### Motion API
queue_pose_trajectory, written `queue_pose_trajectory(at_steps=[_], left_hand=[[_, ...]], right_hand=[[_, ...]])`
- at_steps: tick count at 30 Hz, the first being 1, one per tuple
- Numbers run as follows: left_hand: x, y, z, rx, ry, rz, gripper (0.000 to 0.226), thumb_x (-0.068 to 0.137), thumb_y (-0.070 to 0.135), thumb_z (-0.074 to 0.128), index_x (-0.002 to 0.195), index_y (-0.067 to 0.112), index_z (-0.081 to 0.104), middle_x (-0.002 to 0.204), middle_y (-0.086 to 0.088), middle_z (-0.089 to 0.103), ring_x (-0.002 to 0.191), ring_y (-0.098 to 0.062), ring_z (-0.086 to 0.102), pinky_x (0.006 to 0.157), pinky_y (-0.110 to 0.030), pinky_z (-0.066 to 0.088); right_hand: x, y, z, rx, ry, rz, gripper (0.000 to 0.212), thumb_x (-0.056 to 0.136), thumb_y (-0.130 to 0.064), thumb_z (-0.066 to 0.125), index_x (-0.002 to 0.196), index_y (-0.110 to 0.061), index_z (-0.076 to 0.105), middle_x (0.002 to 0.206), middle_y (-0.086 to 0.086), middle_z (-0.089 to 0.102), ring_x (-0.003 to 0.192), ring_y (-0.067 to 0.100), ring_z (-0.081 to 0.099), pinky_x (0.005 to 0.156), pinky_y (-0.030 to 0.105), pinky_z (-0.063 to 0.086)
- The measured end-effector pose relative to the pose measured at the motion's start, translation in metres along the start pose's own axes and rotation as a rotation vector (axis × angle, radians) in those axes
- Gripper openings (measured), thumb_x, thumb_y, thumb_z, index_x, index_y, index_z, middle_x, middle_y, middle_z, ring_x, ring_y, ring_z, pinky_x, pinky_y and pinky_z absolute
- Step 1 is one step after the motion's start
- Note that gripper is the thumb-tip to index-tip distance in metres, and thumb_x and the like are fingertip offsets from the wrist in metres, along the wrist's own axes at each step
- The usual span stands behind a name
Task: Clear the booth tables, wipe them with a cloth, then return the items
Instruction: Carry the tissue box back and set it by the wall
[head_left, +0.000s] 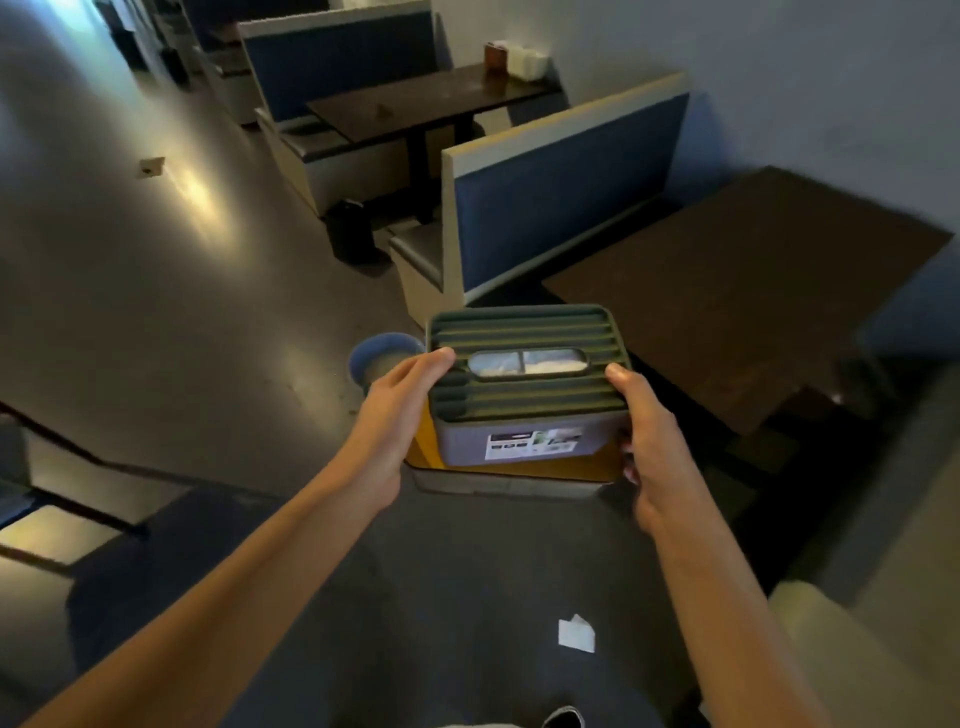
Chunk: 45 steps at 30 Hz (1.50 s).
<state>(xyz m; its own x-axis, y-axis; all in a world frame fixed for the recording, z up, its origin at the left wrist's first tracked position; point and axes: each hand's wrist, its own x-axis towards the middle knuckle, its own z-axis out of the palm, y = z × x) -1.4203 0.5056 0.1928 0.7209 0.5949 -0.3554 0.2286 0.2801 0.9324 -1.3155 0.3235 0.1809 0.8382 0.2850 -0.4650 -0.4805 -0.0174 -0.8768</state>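
— Where's the tissue box (524, 384)?
— Held in the air beside the bare near desk (748, 291), stacked on what seems a yellow container (519, 467).
— The fingers?
— Left hand (395, 415) and right hand (649, 441) grasp its sides, thumbs on the ridged lid.

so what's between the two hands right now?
Head view: the green ribbed-lid tissue box sits between them, the left hand gripping its left side and the right hand its right. Beneath it shows something yellow.
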Motion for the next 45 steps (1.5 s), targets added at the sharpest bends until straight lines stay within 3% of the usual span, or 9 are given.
queue_pose_trajectory(at_steps=[6,11,20,24,29,33,38,41,45], left_hand=[[0.013,-0.005,0.130,0.086,-0.103,-0.011,0.020,0.098,0.042,0.058,0.107,0.028,0.068,0.101,0.006,0.075,0.085,-0.002,0.071,0.073,-0.023,0.046],[0.032,-0.005,0.209,0.135,-0.179,-0.031,0.016,0.098,0.040,0.057,0.103,0.027,0.065,0.093,0.007,0.073,0.064,0.005,0.068,0.050,-0.011,0.048],[0.121,0.002,0.336,0.225,-0.339,-0.054,0.024,0.097,0.047,0.056,0.109,0.030,0.068,0.093,0.011,0.075,0.077,0.000,0.070,0.058,-0.016,0.048],[0.180,0.015,0.393,0.220,-0.377,-0.042,0.022,0.099,0.043,0.055,0.108,0.028,0.068,0.082,0.014,0.075,0.065,0.007,0.068,0.047,-0.009,0.046],[0.260,0.047,0.458,0.219,-0.421,-0.050,0.020,0.100,0.046,0.052,0.103,0.035,0.069,0.082,0.023,0.074,0.071,0.010,0.067,0.070,-0.023,0.042],[0.318,0.061,0.498,0.217,-0.426,-0.048,0.025,0.099,0.048,0.051,0.109,0.035,0.070,0.097,0.018,0.074,0.099,-0.002,0.064,0.077,-0.026,0.038],[0.373,0.062,0.530,0.199,-0.369,-0.076,0.026,0.099,0.049,0.050,0.105,0.035,0.072,0.096,0.019,0.075,0.100,-0.002,0.062,0.082,-0.027,0.037],[0.397,0.059,0.541,0.187,-0.327,-0.097,0.029,0.100,0.048,0.048,0.107,0.034,0.072,0.103,0.014,0.075,0.103,-0.006,0.064,0.081,-0.027,0.038],[0.420,0.054,0.559,0.147,-0.232,-0.125,0.028,0.102,0.045,0.047,0.109,0.032,0.071,0.103,0.011,0.076,0.092,-0.003,0.068,0.075,-0.024,0.040]], right_hand=[[0.029,-0.027,-0.113,0.075,0.159,0.021,0.066,0.087,-0.053,0.063,0.140,-0.018,0.048,0.118,0.001,0.062,0.088,0.009,0.060,0.058,0.021,0.040],[0.052,-0.044,-0.177,0.140,0.253,0.023,0.051,0.089,-0.051,0.063,0.128,-0.018,0.058,0.112,0.002,0.067,0.088,0.011,0.063,0.056,0.019,0.044],[0.140,-0.087,-0.257,0.140,0.348,-0.045,0.029,0.093,-0.048,0.057,0.111,-0.026,0.064,0.099,-0.003,0.071,0.085,0.008,0.064,0.066,0.024,0.040],[0.203,-0.124,-0.280,0.133,0.390,-0.041,0.030,0.092,-0.050,0.059,0.111,-0.027,0.063,0.103,-0.002,0.070,0.092,0.012,0.063,0.068,0.027,0.039],[0.290,-0.186,-0.305,0.122,0.439,-0.023,0.019,0.092,-0.047,0.060,0.099,-0.029,0.065,0.091,-0.011,0.070,0.077,0.002,0.064,0.063,0.022,0.039],[0.354,-0.223,-0.320,0.093,0.443,-0.017,0.019,0.091,-0.048,0.061,0.096,-0.030,0.067,0.081,-0.016,0.070,0.062,-0.006,0.062,0.057,0.018,0.040],[0.420,-0.252,-0.330,0.089,0.399,0.014,0.023,0.093,-0.041,0.062,0.106,-0.024,0.070,0.081,-0.012,0.072,0.054,-0.009,0.062,0.041,0.008,0.040],[0.454,-0.260,-0.332,0.060,0.346,0.046,0.026,0.092,-0.042,0.064,0.109,-0.023,0.071,0.085,-0.011,0.074,0.060,-0.007,0.064,0.043,0.008,0.041],[0.504,-0.272,-0.342,-0.013,0.259,0.111,0.027,0.090,-0.047,0.065,0.106,-0.027,0.070,0.105,-0.007,0.073,0.089,0.003,0.065,0.064,0.018,0.044]])
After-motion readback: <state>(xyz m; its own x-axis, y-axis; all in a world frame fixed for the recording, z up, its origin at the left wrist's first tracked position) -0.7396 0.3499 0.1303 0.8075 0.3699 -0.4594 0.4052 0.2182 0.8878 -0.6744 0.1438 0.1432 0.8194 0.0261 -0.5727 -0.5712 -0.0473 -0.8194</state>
